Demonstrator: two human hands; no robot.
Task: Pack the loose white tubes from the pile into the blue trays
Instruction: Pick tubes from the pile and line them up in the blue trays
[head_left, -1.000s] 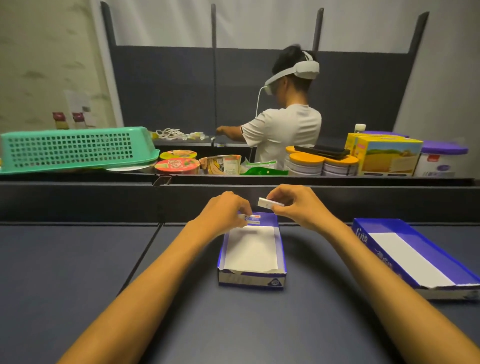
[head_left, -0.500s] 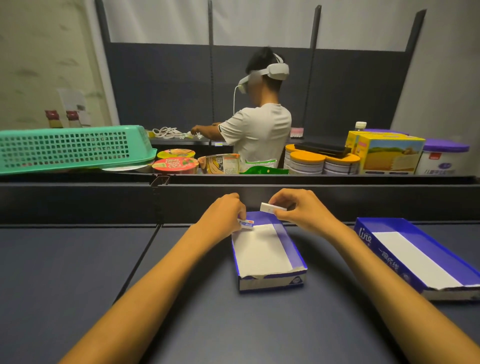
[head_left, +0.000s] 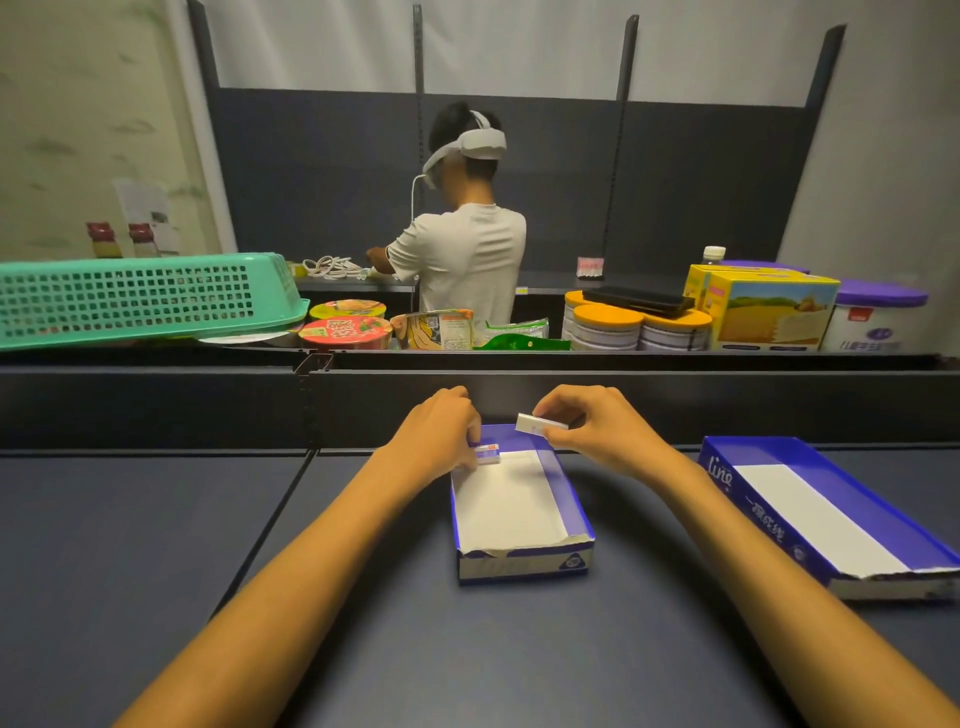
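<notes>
A blue tray (head_left: 569, 509) with a white floor lies on the dark table straight ahead, its far end under my hands. My left hand (head_left: 441, 436) pinches a small white tube (head_left: 487, 453) with a red and blue label, low at the tray's far left corner. My right hand (head_left: 592, 423) pinches a second white tube (head_left: 537, 423) held flat above the tray's far end. A second, longer blue tray (head_left: 769, 514) lies slantwise to the right. No pile of tubes shows in the head view.
A low dark wall (head_left: 623, 395) closes the table just behind the hands. Beyond it stand a green basket (head_left: 140, 299), noodle cups (head_left: 345, 332), tins (head_left: 608, 327) and a yellow box (head_left: 769, 309). A person (head_left: 467, 249) with a headset works at a far shelf.
The view has swung left, so the tray sits further right and more slanted. My left hand has lowered its tube into the tray's far left corner. The right hand stays above.
</notes>
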